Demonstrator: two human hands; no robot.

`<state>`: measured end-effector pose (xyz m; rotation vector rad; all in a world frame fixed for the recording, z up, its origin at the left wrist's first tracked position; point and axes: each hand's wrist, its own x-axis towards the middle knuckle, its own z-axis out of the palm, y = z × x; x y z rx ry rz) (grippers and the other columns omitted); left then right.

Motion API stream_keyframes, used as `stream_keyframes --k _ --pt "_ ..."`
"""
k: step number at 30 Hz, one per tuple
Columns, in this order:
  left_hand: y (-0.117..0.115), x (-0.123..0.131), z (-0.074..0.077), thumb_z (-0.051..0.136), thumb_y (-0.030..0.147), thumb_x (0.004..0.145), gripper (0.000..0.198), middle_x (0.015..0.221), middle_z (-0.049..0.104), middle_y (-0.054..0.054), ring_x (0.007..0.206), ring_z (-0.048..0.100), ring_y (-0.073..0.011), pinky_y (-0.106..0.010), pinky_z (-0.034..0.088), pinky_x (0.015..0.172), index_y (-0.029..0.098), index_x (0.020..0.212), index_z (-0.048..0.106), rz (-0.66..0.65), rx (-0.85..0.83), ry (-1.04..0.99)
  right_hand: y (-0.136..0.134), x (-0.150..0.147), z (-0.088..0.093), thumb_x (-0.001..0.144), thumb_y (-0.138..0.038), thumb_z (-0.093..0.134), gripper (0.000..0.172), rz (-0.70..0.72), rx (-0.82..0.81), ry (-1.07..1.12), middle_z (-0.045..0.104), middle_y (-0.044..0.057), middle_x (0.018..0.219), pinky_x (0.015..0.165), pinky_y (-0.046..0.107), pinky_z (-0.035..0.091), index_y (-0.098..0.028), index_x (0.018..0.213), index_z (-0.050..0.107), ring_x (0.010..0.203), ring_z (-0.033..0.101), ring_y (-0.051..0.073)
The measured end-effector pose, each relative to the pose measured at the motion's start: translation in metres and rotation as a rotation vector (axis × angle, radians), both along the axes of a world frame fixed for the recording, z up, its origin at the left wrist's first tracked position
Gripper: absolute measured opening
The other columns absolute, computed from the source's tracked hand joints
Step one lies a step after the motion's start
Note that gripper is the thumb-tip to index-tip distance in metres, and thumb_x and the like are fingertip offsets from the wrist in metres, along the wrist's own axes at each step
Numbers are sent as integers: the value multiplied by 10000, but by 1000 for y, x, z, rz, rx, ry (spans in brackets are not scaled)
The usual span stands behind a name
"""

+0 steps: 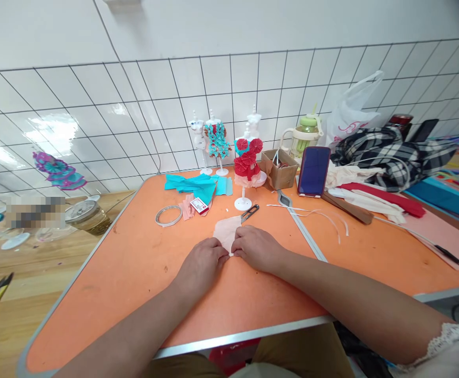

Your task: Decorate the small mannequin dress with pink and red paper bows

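Observation:
A small piece of pale pink crepe paper point(228, 231) lies on the orange table point(135, 294) between my hands. My left hand point(204, 262) pinches its near left edge, fingers closed. On the near right edge, the fingers of my right hand point(255, 247) are pressed together on the same paper. The fingertips of both hands almost meet, and they hide part of the near edge. Just beyond the paper lie dark thread snips point(250, 212). Behind them stands a small white dress form point(243, 203) wearing red ruffles point(248, 160).
Turquoise crepe paper point(192, 184), a tape roll point(168, 215) and a small red-and-white box point(199, 206) lie at the back left. A cardboard box point(280, 169), a propped phone point(314, 171) and a bottle point(307, 131) stand at the back right. White strips point(324, 212) lie right.

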<state>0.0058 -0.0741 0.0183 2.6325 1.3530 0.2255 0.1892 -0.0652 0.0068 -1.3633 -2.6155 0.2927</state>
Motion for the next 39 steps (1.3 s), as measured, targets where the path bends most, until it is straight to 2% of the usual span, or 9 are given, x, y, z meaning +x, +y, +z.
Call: stream_keyframes --k 4,8,11,16,19,23,27,32,39 --pt "0 -1 0 434 257 890 282 765 635 -45 751 580 -170 -274 418 691 227 846 711 -32 16 21 0 0 0 868 -262 457 236 7 -22 -39 648 34 853 631 239 326 -256 906 690 858 540 171" --pt "1 -3 -1 432 264 890 269 708 630 -35 725 578 -173 -266 402 644 227 882 698 37 7 36 0 0 1 869 -273 467 234 -39 -35 -46 661 36 891 636 242 330 -258 1000 660 868 548 175" --pt "1 -2 -1 431 275 892 276 748 632 -38 722 582 -168 -253 396 613 232 877 704 50 -21 32 0 0 1 874 -283 471 229 -41 -46 -62 661 41 885 630 242 329 -256 980 671 875 552 180" --pt "1 -1 0 436 264 891 274 842 635 -53 773 578 -172 -274 415 679 213 852 702 -20 25 15 0 -1 1 874 -270 468 229 -24 -33 -45 636 41 872 637 241 325 -253 908 694 891 540 175" --pt "2 -1 -1 422 264 896 296 769 632 -53 749 571 -174 -294 416 715 201 809 698 -43 50 44 0 -1 0 871 -263 470 225 -29 -54 -41 626 42 907 647 236 331 -247 923 688 895 541 167" --pt "2 -2 -2 407 237 899 281 677 620 -28 675 557 -160 -307 413 749 202 843 681 -37 57 60 0 -1 -1 878 -266 455 223 -48 -79 -65 640 29 885 642 238 334 -255 955 664 842 560 161" --pt "3 -2 -1 410 233 898 286 690 615 -39 722 567 -175 -297 415 713 206 831 687 -32 34 73 1 -1 -4 863 -282 485 207 -90 -67 -44 642 22 887 611 242 320 -264 988 650 809 567 159" --pt "0 1 1 424 239 889 270 847 623 -56 807 569 -183 -291 418 715 196 834 684 -21 41 42 0 0 -5 873 -261 468 218 -25 -16 -29 610 35 859 618 241 312 -252 897 685 831 541 161" --pt "0 -2 -3 396 275 900 290 713 584 -39 699 561 -171 -268 387 608 220 889 681 39 20 94 -1 -1 -1 878 -264 459 217 -68 -66 -67 640 28 902 624 234 331 -263 963 658 814 570 156"
